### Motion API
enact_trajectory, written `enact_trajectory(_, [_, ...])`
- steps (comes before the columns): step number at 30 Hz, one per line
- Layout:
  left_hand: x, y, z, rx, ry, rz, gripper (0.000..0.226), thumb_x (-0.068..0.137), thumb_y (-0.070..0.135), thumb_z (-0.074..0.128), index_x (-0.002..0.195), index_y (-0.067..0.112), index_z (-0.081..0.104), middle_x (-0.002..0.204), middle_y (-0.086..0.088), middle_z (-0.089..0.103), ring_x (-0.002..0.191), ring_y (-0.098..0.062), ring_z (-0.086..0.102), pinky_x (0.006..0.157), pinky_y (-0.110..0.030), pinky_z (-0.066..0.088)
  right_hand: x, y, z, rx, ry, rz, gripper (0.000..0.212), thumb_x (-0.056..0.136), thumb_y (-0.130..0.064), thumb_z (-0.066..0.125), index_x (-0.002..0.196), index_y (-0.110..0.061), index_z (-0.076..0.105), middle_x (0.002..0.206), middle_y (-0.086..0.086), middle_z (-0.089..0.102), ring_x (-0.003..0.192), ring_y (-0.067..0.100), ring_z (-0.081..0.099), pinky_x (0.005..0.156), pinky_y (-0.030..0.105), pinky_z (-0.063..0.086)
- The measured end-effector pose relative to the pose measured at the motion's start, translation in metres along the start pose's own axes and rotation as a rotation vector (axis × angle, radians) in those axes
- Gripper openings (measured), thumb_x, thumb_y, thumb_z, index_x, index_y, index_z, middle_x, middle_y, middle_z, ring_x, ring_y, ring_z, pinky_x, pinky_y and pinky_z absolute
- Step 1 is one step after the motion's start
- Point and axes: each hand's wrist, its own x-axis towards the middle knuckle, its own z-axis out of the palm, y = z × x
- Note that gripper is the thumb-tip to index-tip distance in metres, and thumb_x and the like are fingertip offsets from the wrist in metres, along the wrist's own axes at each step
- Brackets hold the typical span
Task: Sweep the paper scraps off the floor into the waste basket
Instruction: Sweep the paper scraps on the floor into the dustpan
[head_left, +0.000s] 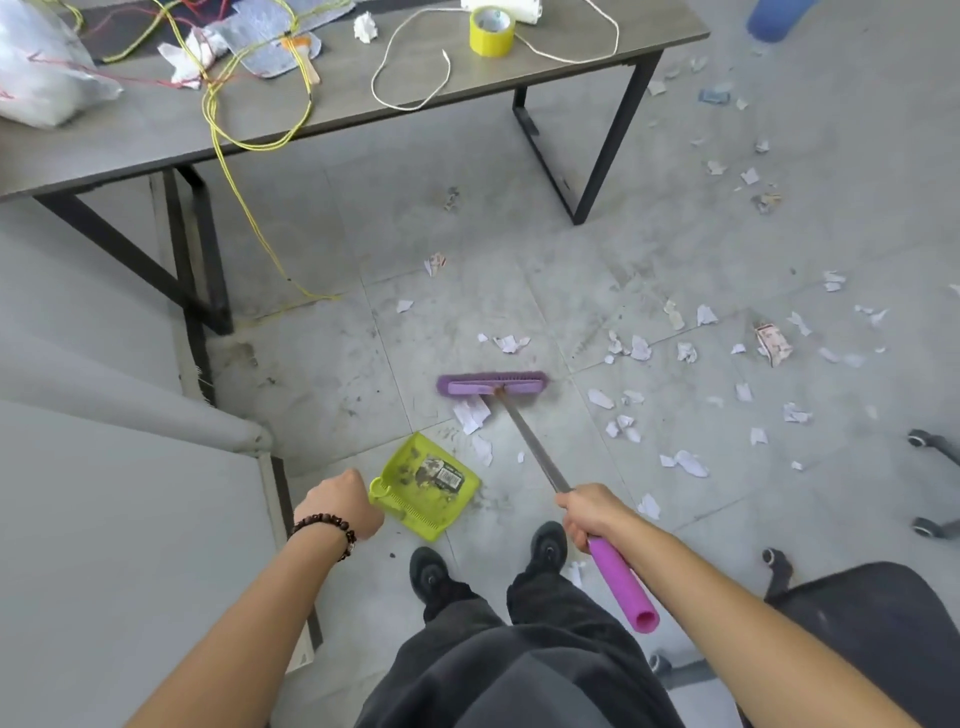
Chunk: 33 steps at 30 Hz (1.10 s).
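My right hand (589, 512) grips the purple broom's handle (621, 584) just above the pink grip. The metal shaft runs forward to the purple brush head (492, 384), which rests on the grey tiled floor. A few white paper scraps (471, 414) lie between the brush head and the lime-green dustpan (427, 486). My left hand (340, 501) is curled at the dustpan's handle end and seems to hold it; the handle itself is hidden. The pan holds dirt and a printed label. Several more scraps (685, 462) are scattered across the floor to the right. No waste basket is in view.
A grey table (363, 104) with black legs stands ahead, carrying wires, cord and a yellow tape roll (492, 30). Yellow wire (249, 218) hangs to the floor. A grey partition (104, 519) is on my left, a black office chair (862, 613) at right. My shoes (431, 571) stand behind the dustpan.
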Motion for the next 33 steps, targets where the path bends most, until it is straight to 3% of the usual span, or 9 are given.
enact_trajectory(6, [-0.001,-0.005,0.018,0.002,0.111,-0.007,0.020,0.090,0.033,0.048,0.095,0.014,0.050,0.098,-0.006,0.065,0.085,-0.029,0.058,0.068,-0.031,0.044,-0.013,-0.031,-0.014,0.150,-0.022,-0.116,0.020,0.098,-0.018,0.050,0.083,-0.006,0.055,0.054,0.004,0.042,0.029,0.007,0.034,0.033,0.014,0.028])
enact_trajectory(13, [-0.009,-0.037,0.061,0.045,0.082,-0.088,0.028,0.091,0.044,0.043,0.086,0.020,0.056,0.078,0.001,0.061,0.073,-0.024,0.062,0.065,-0.029,0.053,0.057,-0.084,-0.012,-0.015,0.074,-0.198,0.026,0.092,-0.019,0.040,0.085,-0.002,0.058,0.053,0.010,0.052,0.039,0.018,0.041,0.042,0.023,0.037])
enact_trajectory(19, [-0.012,-0.015,0.061,0.076,0.100,-0.065,0.029,0.093,0.040,0.045,0.084,0.015,0.056,0.080,-0.002,0.063,0.072,-0.026,0.059,0.065,-0.028,0.050,0.059,-0.044,-0.006,-0.157,0.027,-0.077,0.021,0.087,-0.015,0.042,0.092,-0.002,0.058,0.057,0.010,0.050,0.039,0.017,0.042,0.043,0.024,0.038])
enact_trajectory(22, [-0.009,-0.002,0.048,0.080,0.109,-0.058,0.022,0.093,0.034,0.048,0.082,0.016,0.052,0.077,-0.002,0.054,0.073,-0.027,0.052,0.065,-0.028,0.043,0.026,-0.004,-0.003,-0.179,-0.033,-0.024,0.018,0.081,-0.006,0.048,0.093,-0.002,0.061,0.053,0.010,0.049,0.036,0.016,0.041,0.041,0.022,0.037])
enact_trajectory(24, [-0.008,-0.005,0.042,0.075,0.116,-0.064,0.020,0.092,0.033,0.050,0.081,0.016,0.051,0.073,-0.001,0.051,0.073,-0.027,0.052,0.065,-0.028,0.042,0.002,0.010,-0.016,-0.135,-0.097,0.025,0.012,0.085,0.002,0.047,0.077,0.000,0.055,0.043,0.007,0.043,0.029,0.012,0.035,0.033,0.015,0.031])
enact_trajectory(26, [-0.008,-0.014,0.040,0.072,0.107,-0.077,0.021,0.092,0.033,0.050,0.080,0.016,0.051,0.069,0.001,0.049,0.072,-0.027,0.053,0.064,-0.028,0.042,-0.015,0.012,-0.038,-0.027,-0.178,0.113,0.032,0.091,0.003,0.045,0.062,-0.011,0.040,0.036,-0.002,0.032,0.024,0.007,0.028,0.028,0.012,0.023])
enact_trajectory(29, [-0.007,-0.031,0.037,0.052,0.086,-0.103,0.025,0.089,0.035,0.051,0.073,0.017,0.051,0.070,0.000,0.055,0.069,-0.025,0.058,0.061,-0.027,0.045,-0.034,0.005,-0.071,0.147,-0.208,0.193,0.039,0.095,-0.003,0.046,0.060,-0.018,0.035,0.038,-0.008,0.029,0.025,0.002,0.027,0.024,0.012,0.022])
enact_trajectory(33, [-0.004,-0.045,0.038,0.042,0.067,-0.109,0.030,0.087,0.042,0.052,0.070,0.018,0.052,0.074,-0.001,0.061,0.070,-0.024,0.064,0.061,-0.026,0.050,-0.043,0.005,-0.069,0.135,-0.188,0.135,0.034,0.095,-0.003,0.045,0.065,-0.016,0.037,0.040,-0.007,0.030,0.025,0.002,0.028,0.026,0.011,0.021])
